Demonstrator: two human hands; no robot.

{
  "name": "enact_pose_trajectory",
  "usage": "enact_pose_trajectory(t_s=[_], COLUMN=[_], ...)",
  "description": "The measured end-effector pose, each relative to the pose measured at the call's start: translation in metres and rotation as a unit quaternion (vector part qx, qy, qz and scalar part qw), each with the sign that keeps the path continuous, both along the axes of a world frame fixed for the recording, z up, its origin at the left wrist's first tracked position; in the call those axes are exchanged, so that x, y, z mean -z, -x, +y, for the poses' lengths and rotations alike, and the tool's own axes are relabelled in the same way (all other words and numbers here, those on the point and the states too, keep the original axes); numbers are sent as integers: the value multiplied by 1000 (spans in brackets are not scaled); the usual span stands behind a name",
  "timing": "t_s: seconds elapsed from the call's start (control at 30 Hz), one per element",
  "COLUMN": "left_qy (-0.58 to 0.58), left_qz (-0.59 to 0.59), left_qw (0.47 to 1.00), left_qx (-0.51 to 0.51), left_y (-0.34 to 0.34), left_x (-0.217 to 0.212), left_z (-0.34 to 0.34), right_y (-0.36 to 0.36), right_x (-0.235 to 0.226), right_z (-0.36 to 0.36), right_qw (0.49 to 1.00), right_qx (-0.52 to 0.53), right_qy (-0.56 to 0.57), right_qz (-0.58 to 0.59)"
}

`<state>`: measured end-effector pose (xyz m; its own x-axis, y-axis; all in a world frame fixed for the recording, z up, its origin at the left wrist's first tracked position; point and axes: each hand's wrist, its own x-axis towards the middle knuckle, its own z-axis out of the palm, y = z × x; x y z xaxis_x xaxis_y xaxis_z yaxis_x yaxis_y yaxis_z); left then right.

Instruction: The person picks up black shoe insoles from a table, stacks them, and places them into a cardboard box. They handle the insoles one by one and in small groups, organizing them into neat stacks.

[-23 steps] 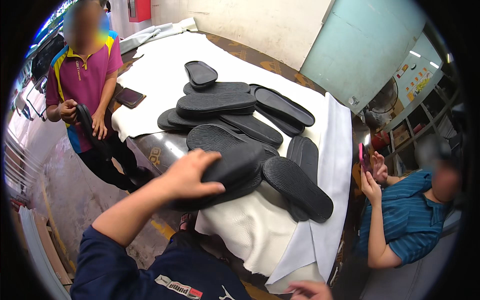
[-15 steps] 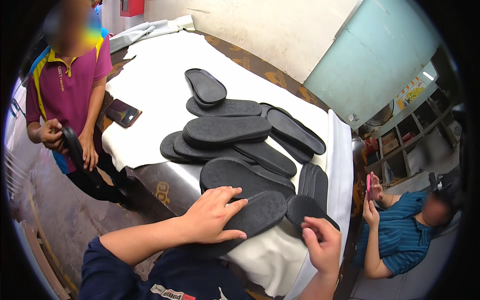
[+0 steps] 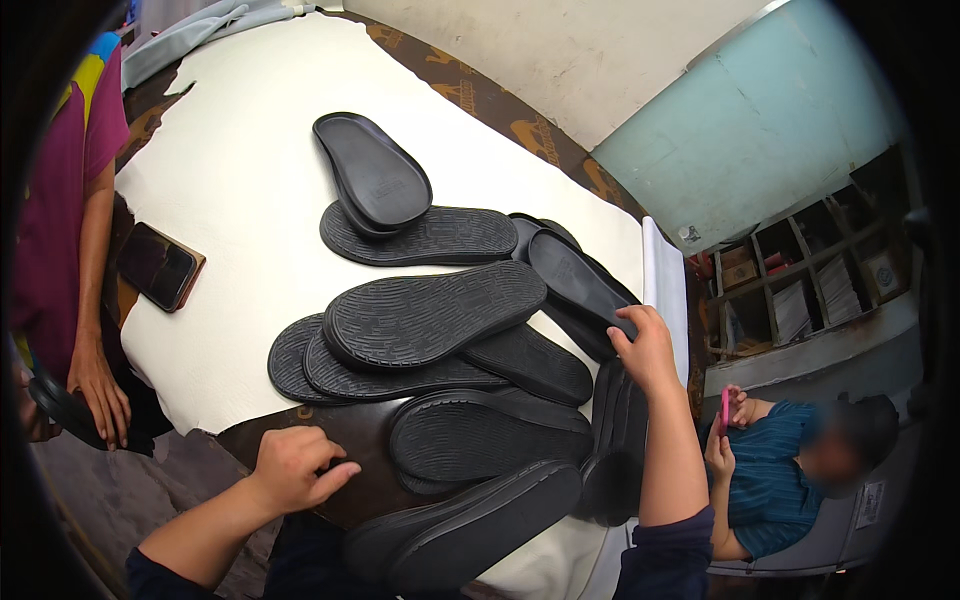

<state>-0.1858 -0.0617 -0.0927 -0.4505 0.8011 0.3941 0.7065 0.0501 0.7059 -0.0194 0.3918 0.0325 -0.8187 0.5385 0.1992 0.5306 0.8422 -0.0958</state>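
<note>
My empty left hand [image 3: 298, 468] is by the near edge of the tabletop [image 3: 362, 432], fingers half curled. My right hand [image 3: 648, 350] is at a sole [image 3: 572, 268] toward the right edge; I can't tell whether those fingers grip it.

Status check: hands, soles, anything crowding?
Left hand empty, left of the near soles. Right hand at near end of hollow sole, grip unclear. Other soles overlapping, crowding beneath and beside it.
</note>
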Motion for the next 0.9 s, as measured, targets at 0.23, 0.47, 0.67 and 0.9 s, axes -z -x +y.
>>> enact_pose_trajectory(t_s=[0.23,0.47,0.67,0.9], left_qy=[25,28,27,4], left_qz=[-79,-84,-95,-119], left_qw=[997,996,995,993], left_qx=[9,23,14,10], left_y=[1,2,2,1], left_x=[10,9,10,12], left_z=[5,3,5,6], right_y=[24,32,27,25], right_x=[13,11,28,44], right_z=[37,58,66,51], right_qw=[988,976,973,955], right_qx=[86,129,108,141], right_qy=[17,35,55,-3], right_qz=[-124,-173,-194,-260])
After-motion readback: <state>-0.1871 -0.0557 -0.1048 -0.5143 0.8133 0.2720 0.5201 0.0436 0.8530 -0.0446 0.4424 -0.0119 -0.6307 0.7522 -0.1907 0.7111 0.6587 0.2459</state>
